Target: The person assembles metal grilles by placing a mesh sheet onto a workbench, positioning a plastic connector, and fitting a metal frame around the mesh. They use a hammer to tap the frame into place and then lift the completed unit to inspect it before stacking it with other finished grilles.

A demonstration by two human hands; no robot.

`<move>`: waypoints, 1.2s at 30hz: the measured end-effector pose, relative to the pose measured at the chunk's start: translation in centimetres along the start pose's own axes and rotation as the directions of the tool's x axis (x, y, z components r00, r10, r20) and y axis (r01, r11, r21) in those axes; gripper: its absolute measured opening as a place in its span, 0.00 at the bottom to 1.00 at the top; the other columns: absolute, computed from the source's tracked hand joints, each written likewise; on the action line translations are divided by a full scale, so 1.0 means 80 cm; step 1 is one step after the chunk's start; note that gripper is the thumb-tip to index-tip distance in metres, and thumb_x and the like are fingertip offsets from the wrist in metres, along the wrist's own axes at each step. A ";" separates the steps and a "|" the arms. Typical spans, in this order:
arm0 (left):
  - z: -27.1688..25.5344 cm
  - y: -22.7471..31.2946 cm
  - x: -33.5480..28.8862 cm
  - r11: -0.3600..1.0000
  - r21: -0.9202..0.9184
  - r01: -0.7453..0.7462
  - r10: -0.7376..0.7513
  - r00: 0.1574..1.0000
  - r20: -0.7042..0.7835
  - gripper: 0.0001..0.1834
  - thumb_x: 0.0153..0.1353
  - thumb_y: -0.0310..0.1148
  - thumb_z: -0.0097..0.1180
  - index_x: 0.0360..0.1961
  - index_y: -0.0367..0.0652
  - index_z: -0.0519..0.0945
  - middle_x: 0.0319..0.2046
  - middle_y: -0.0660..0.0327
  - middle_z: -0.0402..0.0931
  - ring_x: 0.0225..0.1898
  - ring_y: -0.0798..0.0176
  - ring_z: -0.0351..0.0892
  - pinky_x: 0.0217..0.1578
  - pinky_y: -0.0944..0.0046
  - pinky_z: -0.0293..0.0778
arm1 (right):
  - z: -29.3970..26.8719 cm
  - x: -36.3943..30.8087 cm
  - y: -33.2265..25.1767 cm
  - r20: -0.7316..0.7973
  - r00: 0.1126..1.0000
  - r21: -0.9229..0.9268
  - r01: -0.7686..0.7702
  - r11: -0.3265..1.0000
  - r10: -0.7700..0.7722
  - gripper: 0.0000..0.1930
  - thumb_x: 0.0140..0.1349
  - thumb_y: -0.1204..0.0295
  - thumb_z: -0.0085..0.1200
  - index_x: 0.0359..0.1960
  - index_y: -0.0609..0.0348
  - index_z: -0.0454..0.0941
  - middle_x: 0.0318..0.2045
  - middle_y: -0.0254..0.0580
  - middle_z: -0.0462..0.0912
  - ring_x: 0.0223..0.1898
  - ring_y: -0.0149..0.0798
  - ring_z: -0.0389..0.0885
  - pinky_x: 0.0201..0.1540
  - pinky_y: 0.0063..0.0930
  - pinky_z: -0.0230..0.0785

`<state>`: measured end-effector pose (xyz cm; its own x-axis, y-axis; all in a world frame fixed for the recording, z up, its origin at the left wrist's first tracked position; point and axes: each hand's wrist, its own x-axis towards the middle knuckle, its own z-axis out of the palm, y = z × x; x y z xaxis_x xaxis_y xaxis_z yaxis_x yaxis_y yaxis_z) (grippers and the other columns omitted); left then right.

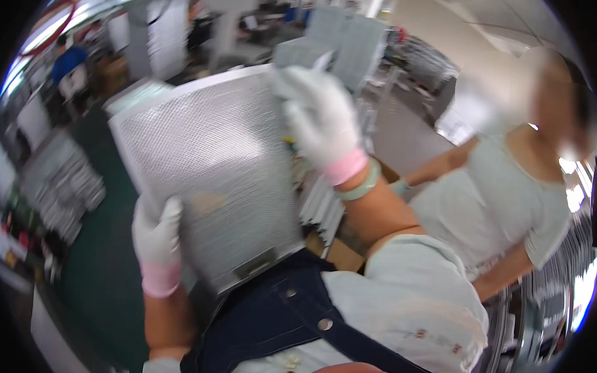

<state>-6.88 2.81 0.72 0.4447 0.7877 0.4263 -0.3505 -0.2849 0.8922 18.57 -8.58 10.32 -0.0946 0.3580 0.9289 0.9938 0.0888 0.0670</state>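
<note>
A rectangular metal mesh filter panel (214,164) with a pale frame is held up, tilted, in front of my body. A small dark recessed latch (255,264) shows near its lower edge, and a beige patch marks the mesh. My left hand (157,237), in a white glove with a pink cuff, grips the panel's left edge with the thumb over the front. At the upper right corner my right hand (320,118), gloved the same way, is closed on the frame. Its fingertips are blurred and partly hidden.
A dark green work surface (101,272) lies below and left. Stacked metal parts (62,178) stand at the far left. Close on my right is another person (495,200) in a light shirt. Slim metal strips (321,207) and a cardboard box (344,255) sit beyond the panel's right side.
</note>
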 end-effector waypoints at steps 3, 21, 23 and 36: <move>0.000 -0.010 0.003 0.992 -0.119 0.046 -0.036 0.995 0.089 0.23 0.69 0.32 0.55 0.59 0.29 0.69 0.51 0.58 0.77 0.51 0.66 0.74 0.56 0.65 0.66 | 0.001 0.014 0.001 -0.080 0.996 -0.050 0.037 0.998 -0.041 0.19 0.57 0.74 0.56 0.52 0.62 0.77 0.48 0.56 0.79 0.51 0.57 0.77 0.56 0.45 0.69; -0.001 -0.019 0.003 0.978 -0.171 0.120 -0.103 0.989 0.103 0.22 0.66 0.28 0.55 0.58 0.29 0.69 0.52 0.56 0.77 0.52 0.65 0.75 0.57 0.63 0.67 | 0.019 -0.015 0.004 0.111 0.797 0.611 -0.526 0.591 0.594 0.16 0.67 0.75 0.51 0.55 0.69 0.74 0.43 0.45 0.83 0.44 0.34 0.82 0.50 0.25 0.73; -0.002 -0.017 0.001 0.976 -0.169 0.135 -0.109 0.982 0.152 0.22 0.68 0.28 0.52 0.60 0.29 0.67 0.54 0.56 0.75 0.54 0.65 0.74 0.59 0.63 0.66 | 0.004 -0.003 0.002 0.299 0.700 0.633 -0.654 0.415 0.648 0.18 0.68 0.73 0.51 0.56 0.70 0.71 0.44 0.43 0.82 0.45 0.31 0.80 0.51 0.24 0.72; -0.005 -0.064 0.014 0.920 -0.223 0.322 -0.231 0.906 0.355 0.26 0.65 0.31 0.57 0.60 0.28 0.66 0.54 0.55 0.75 0.54 0.63 0.74 0.58 0.61 0.67 | 0.026 -0.057 0.067 0.221 0.901 0.631 -0.425 0.649 0.374 0.08 0.63 0.76 0.51 0.42 0.65 0.77 0.33 0.31 0.77 0.36 0.23 0.72 0.41 0.19 0.66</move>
<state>-4.88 5.39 -3.43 0.7763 0.5855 0.2336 -0.3635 0.1131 0.9247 24.22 -7.83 5.73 0.2740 0.5609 0.7812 0.6486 0.4921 -0.5807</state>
